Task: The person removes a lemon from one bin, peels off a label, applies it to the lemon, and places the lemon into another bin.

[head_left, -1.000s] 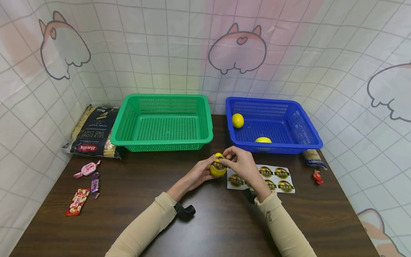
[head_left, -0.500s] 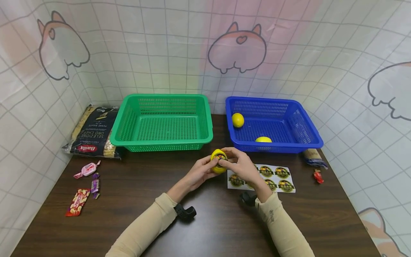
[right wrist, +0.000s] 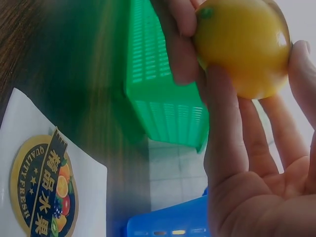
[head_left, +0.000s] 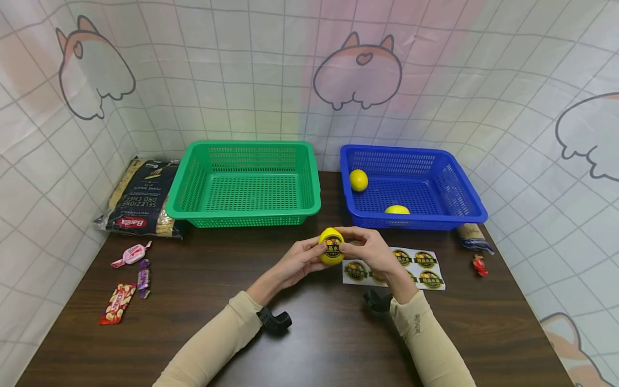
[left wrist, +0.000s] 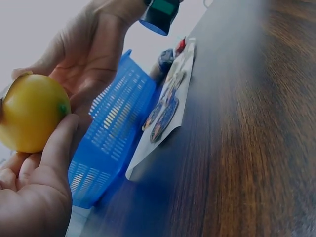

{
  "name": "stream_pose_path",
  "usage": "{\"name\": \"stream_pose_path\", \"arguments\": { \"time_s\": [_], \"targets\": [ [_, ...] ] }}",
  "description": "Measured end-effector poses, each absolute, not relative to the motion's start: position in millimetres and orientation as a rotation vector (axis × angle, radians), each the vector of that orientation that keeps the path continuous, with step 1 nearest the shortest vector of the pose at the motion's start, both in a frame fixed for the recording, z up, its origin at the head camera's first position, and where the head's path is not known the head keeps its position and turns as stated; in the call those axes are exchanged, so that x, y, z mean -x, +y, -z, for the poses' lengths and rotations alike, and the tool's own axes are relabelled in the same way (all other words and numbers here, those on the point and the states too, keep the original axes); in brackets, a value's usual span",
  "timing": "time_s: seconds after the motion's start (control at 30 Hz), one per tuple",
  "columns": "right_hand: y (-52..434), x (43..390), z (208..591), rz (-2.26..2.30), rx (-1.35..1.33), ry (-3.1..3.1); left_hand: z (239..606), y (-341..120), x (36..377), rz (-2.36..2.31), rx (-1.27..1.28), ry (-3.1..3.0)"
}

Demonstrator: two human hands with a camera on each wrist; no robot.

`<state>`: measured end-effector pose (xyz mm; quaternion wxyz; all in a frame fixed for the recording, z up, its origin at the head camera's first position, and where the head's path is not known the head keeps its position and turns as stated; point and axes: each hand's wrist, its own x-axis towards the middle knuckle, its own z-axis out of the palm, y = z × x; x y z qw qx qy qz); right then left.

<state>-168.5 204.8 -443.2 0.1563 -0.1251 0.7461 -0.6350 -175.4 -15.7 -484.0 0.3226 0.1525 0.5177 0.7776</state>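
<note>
Both hands hold one yellow lemon (head_left: 331,246) above the dark table, in front of the two baskets. A round dark sticker (head_left: 332,248) sits on the lemon's near face. My left hand (head_left: 301,259) cups the fruit from the left, its thumb against the lemon (left wrist: 30,120). My right hand (head_left: 368,249) grips it from the right, fingers curled around the lemon (right wrist: 242,45). A white sticker sheet (head_left: 411,266) with several round labels lies under the right hand, and one label (right wrist: 44,186) fills the right wrist view. Two more lemons (head_left: 358,180) lie in the blue basket (head_left: 469,201).
A green basket (head_left: 246,184) stands left of the blue one at the back. A dark pasta bag (head_left: 141,198) lies far left, with wrapped candies (head_left: 129,255) and a red packet (head_left: 117,303) in front. A small red candy (head_left: 479,265) lies at the right edge.
The lemon has been turned in the hands, so the sticker now faces me squarely. The right fingers moved from pressing on the top to gripping the right side.
</note>
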Motion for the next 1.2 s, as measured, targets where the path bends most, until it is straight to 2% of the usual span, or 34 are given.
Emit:
{"name": "stream_pose_path", "arguments": {
  "time_s": [0.7, 0.93, 1.2],
  "targets": [
    [202, 167, 444, 1.79, 0.366, 2.049, 478, -35, 172, -1.982, -0.398, 1.45],
    [193, 176, 429, 1.777, 0.326, 2.209, 445, -61, 180, -1.937, -0.432, 1.697],
    [170, 203, 421, 1.706, 0.283, 2.418, 393, -97, 200, -1.874, -0.504, 1.918]
  ]
}}
